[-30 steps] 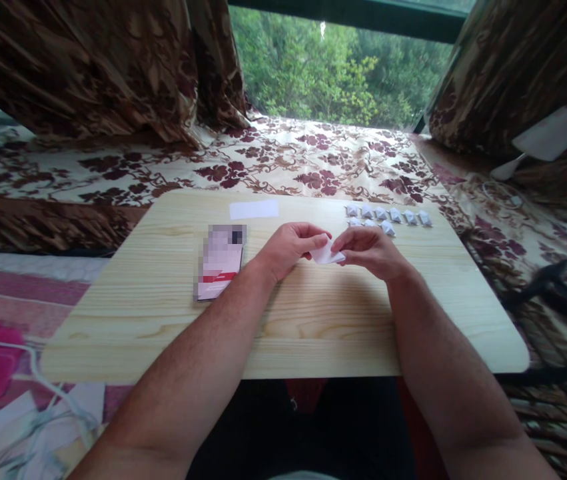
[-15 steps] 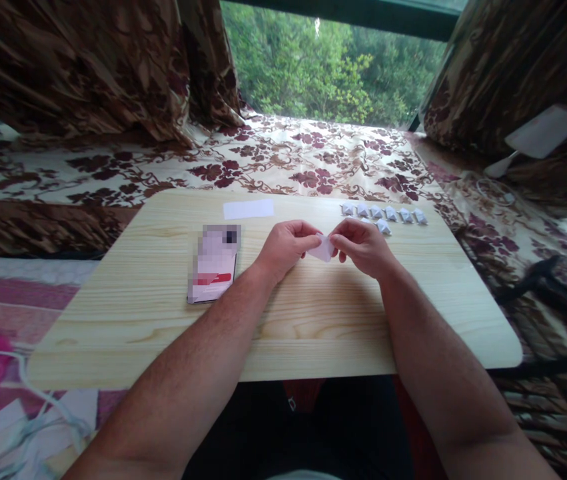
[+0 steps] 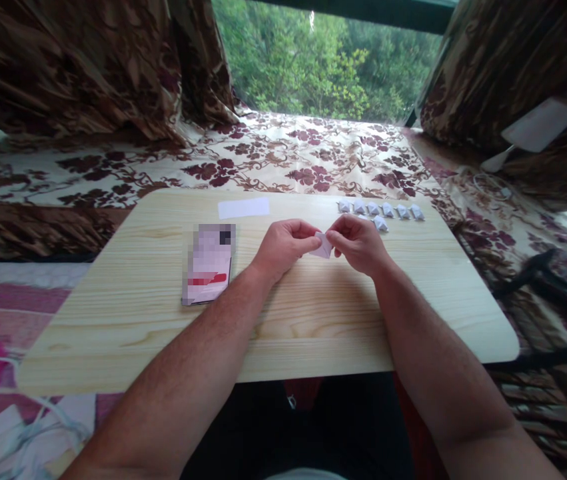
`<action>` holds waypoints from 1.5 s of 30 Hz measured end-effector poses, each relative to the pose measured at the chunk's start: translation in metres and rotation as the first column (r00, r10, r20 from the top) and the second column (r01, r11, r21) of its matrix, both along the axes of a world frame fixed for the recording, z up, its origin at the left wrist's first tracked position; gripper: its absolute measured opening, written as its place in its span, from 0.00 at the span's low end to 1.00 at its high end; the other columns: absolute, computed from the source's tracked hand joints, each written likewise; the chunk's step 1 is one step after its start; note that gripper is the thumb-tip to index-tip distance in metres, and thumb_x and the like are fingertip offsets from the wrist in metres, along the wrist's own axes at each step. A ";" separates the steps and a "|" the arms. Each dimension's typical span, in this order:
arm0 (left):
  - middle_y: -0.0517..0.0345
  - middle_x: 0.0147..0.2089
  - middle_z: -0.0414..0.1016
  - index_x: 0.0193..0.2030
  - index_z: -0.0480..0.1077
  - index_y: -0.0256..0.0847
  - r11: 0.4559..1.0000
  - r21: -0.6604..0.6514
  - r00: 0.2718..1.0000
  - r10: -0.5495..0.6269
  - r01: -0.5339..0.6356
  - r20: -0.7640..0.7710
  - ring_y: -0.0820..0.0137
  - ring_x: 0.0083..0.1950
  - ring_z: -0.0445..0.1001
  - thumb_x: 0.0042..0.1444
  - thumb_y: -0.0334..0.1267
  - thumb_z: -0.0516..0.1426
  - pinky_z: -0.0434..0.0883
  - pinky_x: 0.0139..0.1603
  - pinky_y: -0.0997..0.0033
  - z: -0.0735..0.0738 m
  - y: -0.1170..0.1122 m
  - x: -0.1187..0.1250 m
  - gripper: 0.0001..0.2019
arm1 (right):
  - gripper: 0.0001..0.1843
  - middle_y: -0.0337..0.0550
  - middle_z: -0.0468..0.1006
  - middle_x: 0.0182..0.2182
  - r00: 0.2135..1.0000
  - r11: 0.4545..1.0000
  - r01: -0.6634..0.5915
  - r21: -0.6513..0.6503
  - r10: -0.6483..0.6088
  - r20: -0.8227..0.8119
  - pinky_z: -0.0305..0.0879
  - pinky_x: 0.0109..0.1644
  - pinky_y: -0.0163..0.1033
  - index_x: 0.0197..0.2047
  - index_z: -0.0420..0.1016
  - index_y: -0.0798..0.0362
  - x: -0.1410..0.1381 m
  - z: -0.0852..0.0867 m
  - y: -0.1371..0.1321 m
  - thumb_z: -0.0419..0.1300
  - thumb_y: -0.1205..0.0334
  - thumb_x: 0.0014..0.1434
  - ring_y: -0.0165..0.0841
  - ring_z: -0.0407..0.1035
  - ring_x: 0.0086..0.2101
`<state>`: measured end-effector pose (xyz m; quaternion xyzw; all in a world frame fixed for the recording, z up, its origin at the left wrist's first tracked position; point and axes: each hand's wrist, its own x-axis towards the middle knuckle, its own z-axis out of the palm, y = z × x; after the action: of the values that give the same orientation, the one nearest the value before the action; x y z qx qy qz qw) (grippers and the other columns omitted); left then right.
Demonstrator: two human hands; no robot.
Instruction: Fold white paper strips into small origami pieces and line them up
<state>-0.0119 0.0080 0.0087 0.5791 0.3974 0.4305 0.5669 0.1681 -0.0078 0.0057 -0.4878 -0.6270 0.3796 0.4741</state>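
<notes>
My L hand (image 3: 283, 247), R hand (image 3: 359, 243), both pinching one folded paper (image 3: 321, 249), pointed paper pcs (image 3: 374, 210) at its 2 o'clock, white strip (image 3: 243, 208) at 10, phone (image 3: 208, 265) at 9

Head cam, your POV: fwd + down over the tbl (image 3: 313, 327).
It's on your head, so it looks from above & behind your forearms (image 3: 203, 340), w/ your lap (image 3: 243, 427) at the bottom edge and the window (image 3: 308, 60) up top. Your L hand (image 3: 283, 247) and R hand (image 3: 356, 241) sit abt mid-view, fairly near the lens; it's wide enough to catch curtains (image 3: 88, 67) both sides, ht squeezed by a qtr.
</notes>
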 end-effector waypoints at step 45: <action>0.61 0.24 0.73 0.27 0.75 0.36 0.987 0.076 0.982 0.151 -0.143 -0.114 0.76 0.25 0.64 0.47 0.40 0.64 0.62 0.27 0.74 -0.004 0.001 0.005 0.09 | 0.09 0.36 0.72 0.20 0.996 0.999 0.037 0.035 -0.040 0.076 0.59 0.23 0.34 0.28 0.69 0.53 -0.003 -0.006 0.000 0.62 0.59 0.56 0.27 0.65 0.20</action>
<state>-0.0074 0.0092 0.0046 0.5917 0.4577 0.4488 0.4889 0.1656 -0.0081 -0.0006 -0.5059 -0.6414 0.3409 0.4652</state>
